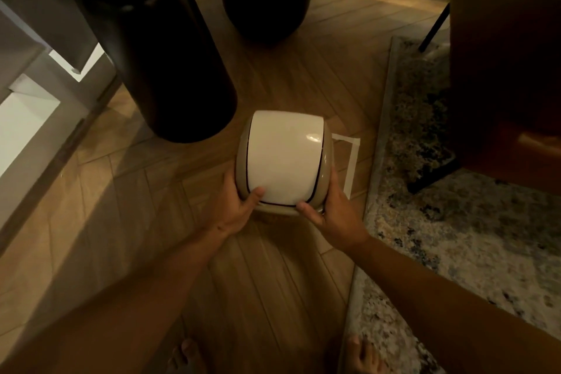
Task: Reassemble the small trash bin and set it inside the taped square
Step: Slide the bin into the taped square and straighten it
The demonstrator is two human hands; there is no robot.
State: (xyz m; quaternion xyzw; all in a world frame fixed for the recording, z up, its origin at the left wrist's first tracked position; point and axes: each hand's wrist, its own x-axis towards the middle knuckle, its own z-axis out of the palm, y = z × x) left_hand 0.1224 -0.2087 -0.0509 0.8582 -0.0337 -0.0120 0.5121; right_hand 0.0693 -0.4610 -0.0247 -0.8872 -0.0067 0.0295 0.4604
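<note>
While clasped at its sides, one trash bin between two closed hands, left, right.

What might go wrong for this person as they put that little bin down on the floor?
The trash bin hides most of the taped square, so it could end up over the tape line. The left hand and right hand grip only its near side, so it might tip or the white swing lid might pop loose. The tall black vase stands close enough to bump.
</note>
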